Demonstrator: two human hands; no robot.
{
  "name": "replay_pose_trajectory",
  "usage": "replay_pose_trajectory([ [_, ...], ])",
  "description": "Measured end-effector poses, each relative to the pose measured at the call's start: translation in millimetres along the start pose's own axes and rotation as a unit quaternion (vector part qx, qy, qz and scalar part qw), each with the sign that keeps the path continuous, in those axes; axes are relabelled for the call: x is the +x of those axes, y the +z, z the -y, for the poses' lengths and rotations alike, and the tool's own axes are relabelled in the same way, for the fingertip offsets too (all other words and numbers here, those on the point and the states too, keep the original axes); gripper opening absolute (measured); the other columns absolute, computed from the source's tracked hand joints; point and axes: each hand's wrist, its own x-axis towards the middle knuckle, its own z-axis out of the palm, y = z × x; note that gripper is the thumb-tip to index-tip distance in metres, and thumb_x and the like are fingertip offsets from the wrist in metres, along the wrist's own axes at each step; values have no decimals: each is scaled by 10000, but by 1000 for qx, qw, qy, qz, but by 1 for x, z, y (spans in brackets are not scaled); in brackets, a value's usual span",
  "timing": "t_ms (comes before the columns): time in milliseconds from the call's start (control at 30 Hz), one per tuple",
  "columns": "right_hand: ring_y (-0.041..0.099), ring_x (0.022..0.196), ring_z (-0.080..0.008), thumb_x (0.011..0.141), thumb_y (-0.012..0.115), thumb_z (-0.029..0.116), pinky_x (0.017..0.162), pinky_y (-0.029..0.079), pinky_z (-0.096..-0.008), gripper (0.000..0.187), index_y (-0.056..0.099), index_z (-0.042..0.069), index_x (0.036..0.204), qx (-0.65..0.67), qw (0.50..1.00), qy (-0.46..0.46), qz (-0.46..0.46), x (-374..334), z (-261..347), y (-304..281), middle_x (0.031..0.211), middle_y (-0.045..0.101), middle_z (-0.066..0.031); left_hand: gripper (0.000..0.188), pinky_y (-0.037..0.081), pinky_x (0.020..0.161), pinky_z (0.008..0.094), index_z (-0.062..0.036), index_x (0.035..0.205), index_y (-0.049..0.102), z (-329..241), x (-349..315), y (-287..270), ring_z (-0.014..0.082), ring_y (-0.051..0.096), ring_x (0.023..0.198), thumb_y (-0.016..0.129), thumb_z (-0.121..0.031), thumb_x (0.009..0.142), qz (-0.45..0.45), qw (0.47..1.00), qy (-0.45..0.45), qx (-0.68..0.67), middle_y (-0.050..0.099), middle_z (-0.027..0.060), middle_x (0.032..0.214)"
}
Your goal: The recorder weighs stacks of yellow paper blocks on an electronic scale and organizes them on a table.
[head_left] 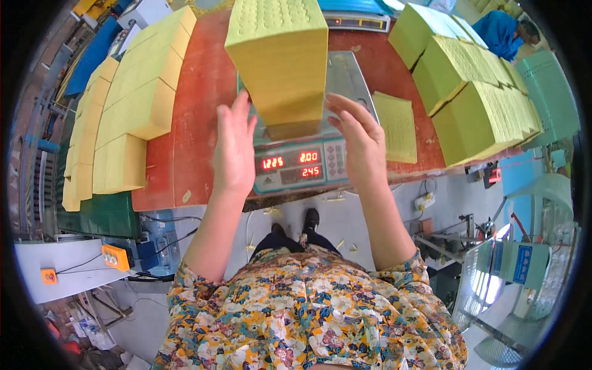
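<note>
A tall stack of yellow paper sheets (277,74) with a bumpy, embossed top stands on a digital weighing scale (351,80). Red lit digits glow on the scale's front panel (293,165). My left hand (235,148) is just left of the stack's lower part, its fingers stretched and apart. On the other side, my right hand (365,139) is held with fingers loosely bent and spread, the palm toward the stack. Both hands look empty; whether a fingertip touches the paper is hard to tell. A flat, low pile of yellow sheets (394,126) lies right of the scale.
The red tabletop (203,111) carries rows of yellow paper blocks (145,92) at left and more blocks (475,117) at right. Behind the scale is another device (356,23). A person in blue (498,34) bends down at the far right. An orange socket box (115,258) sits lower left.
</note>
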Motion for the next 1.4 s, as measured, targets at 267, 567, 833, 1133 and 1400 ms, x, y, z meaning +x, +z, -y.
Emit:
replay_pose_trajectory([
  [267,649,1036,-196,988,498,76,913,508,-341,253,665,-33,1144,51,992,78,-83,-111,-3,-15,1121,686,-118,779,229,1189,460,-13,1510,360,-14,-81,-55,270,289,1476,172,-605,1041,14,999,-44,12,355,149,1572],
  [567,662,1013,-199,993,503,62,871,526,-333,226,675,-24,1111,105,983,114,-98,-196,-39,18,1103,694,-117,767,340,1105,423,-11,1455,437,-15,-125,-81,250,414,1382,193,-609,1041,46,994,-95,21,459,140,1492],
  [833,663,993,-184,990,505,59,863,530,-324,218,678,-21,1094,135,976,124,-119,-226,-40,20,1076,700,-112,743,367,1081,412,-29,1414,478,-18,-137,-74,237,452,1336,208,-612,1040,101,991,-89,13,494,127,1451],
  [1133,673,994,-196,1000,509,72,854,533,-323,213,670,-24,1100,160,976,120,-83,-224,-45,23,1093,701,-122,716,395,1059,404,-41,1381,504,-20,-138,-69,232,486,1299,212,-601,1045,106,990,-94,19,525,126,1416],
  [1400,670,998,-192,1000,522,88,863,526,-324,211,668,-21,1107,154,974,150,-65,-200,-46,18,1102,699,-120,706,406,1051,400,-30,1351,523,-15,-123,-58,232,503,1281,222,-591,1049,94,991,-88,27,547,131,1391],
])
